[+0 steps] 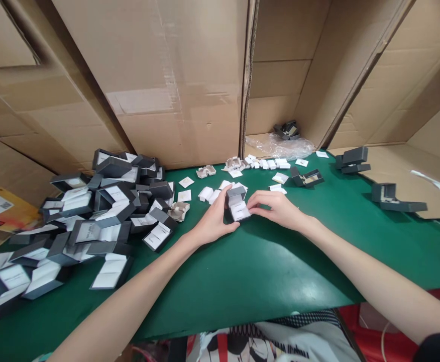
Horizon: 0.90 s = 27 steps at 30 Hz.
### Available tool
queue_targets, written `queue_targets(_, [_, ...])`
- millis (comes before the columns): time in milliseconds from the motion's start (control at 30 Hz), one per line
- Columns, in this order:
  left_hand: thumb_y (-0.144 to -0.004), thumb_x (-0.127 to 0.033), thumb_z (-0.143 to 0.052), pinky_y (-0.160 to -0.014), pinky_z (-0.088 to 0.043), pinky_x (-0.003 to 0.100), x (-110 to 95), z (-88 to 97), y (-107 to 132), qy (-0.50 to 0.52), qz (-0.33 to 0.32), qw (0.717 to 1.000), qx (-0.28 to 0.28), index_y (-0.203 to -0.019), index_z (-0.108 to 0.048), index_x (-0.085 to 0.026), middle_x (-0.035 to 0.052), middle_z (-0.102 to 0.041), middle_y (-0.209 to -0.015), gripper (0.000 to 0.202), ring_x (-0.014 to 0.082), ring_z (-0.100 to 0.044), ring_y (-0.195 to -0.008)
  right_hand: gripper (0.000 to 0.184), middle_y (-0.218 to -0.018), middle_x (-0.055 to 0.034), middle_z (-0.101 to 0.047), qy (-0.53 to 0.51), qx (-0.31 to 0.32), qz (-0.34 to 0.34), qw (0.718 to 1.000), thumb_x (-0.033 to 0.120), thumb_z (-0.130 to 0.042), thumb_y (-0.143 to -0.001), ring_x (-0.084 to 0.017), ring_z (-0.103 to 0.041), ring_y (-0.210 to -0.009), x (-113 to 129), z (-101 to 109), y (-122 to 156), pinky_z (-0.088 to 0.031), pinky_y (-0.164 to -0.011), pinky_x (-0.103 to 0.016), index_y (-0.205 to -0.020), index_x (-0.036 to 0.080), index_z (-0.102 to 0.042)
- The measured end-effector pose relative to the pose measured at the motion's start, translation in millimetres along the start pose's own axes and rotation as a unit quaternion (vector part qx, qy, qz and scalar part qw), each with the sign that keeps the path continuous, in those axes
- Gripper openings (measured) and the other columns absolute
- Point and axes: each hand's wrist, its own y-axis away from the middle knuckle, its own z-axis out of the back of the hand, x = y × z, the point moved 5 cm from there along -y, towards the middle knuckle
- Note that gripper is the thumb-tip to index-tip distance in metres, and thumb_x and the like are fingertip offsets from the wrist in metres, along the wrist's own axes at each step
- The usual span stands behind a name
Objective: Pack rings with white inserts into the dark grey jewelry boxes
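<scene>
My left hand (214,223) is wrapped around a small dark grey jewelry box (238,207), its lid tipped up and a white padded insert showing inside. From the right, my right hand (276,207) has its fingers pinched together at the box's right edge. Whatever sits between those fingertips, if anything, is too small to make out. Just behind the box lie white insert pieces (206,194) and small white cards (184,195). A heap of similar open boxes (116,196) with white linings spreads to the left of my left hand.
Tall cardboard walls (159,85) stand along the back of the green table (220,281). Crumpled beige pieces (179,211) lie beside the heap. Several dark boxes without white linings, such as an open box (306,177), are at the right. Clear plastic wrap (286,147) lies in a back cardboard bay.
</scene>
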Motion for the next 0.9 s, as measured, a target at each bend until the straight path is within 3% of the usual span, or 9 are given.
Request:
queue_targets(167, [-0.073, -0.025, -0.066, -0.096, -0.042, 0.040, 1.5, 0.2, -0.3, -0.011, 0.012, 1.000, -0.005, -0.144, -0.010, -0.024, 0.0118, -0.043, -0.133, 0.091, 0.0273, -0.049, -0.115, 0.018, -0.068, -0.0012, -0.061, 0.028, -0.015, -0.142, 0.989, 0.033, -0.062, -0.080, -0.012, -0.054, -0.059, -2.9, 2.8, 0.2, -0.044, -0.056, -0.025, -0.070, 0.017, -0.062])
queue_targets(300, [-0.071, -0.028, -0.069, -0.093, -0.045, 0.039, -0.1, 0.3, -0.8, -0.022, 0.016, 0.999, -0.031, -0.140, -0.020, -0.023, 0.0103, -0.047, -0.130, 0.084, 0.0266, -0.052, -0.110, 0.021, -0.066, -0.0016, -0.065, 0.025, -0.021, -0.232, 0.972, 0.031, -0.057, -0.082, -0.014, -0.056, -0.060, 4.9, 2.5, 0.5, -0.042, -0.057, -0.026, -0.070, 0.017, -0.065])
queue_targets(400, [-0.070, -0.028, -0.071, -0.090, -0.047, 0.038, -2.1, -0.3, -1.2, -0.023, 0.012, 0.999, -0.044, -0.134, -0.029, -0.023, 0.0087, -0.050, -0.126, 0.077, 0.0264, -0.054, -0.108, 0.019, -0.070, -0.0031, -0.068, 0.015, -0.027, -0.262, 0.965, 0.030, -0.057, -0.081, -0.016, -0.059, -0.062, 8.8, 0.2, 1.0, -0.044, -0.058, -0.027, -0.072, 0.017, -0.068])
queue_targets(567, [-0.069, -0.030, -0.072, -0.087, -0.048, 0.038, 0.4, -1.5, -0.6, -0.028, 0.029, 0.998, -0.058, -0.135, -0.027, -0.023, 0.0097, -0.050, -0.126, 0.080, 0.0258, -0.055, -0.105, 0.020, -0.071, -0.0043, -0.070, 0.000, -0.021, -0.313, 0.950, 0.037, -0.064, -0.076, -0.017, -0.062, -0.064, 2.3, -2.7, 3.3, -0.045, -0.058, -0.027, -0.073, 0.017, -0.070])
queue_targets(700, [-0.070, -0.031, -0.072, -0.088, -0.048, 0.039, 1.6, -2.4, -0.3, -0.036, 0.033, 0.997, -0.060, -0.136, -0.026, -0.022, 0.0111, -0.050, -0.127, 0.082, 0.0270, -0.054, -0.107, 0.027, -0.068, -0.0048, -0.069, 0.027, -0.007, -0.325, 0.945, 0.042, -0.063, -0.076, -0.018, -0.062, -0.062, 0.2, -1.4, 3.3, -0.043, -0.055, -0.028, -0.068, 0.017, -0.068])
queue_targets(900, [-0.070, -0.030, -0.072, -0.089, -0.047, 0.040, -1.8, -2.2, -0.2, -0.042, 0.031, 0.997, -0.058, -0.134, -0.028, -0.022, 0.0113, -0.050, -0.126, 0.078, 0.0287, -0.053, -0.110, 0.021, -0.069, -0.0040, -0.069, -0.009, -0.018, -0.325, 0.946, 0.036, -0.062, -0.075, -0.016, -0.060, -0.062, 3.4, -2.2, 3.4, -0.043, -0.056, -0.026, -0.070, 0.017, -0.069])
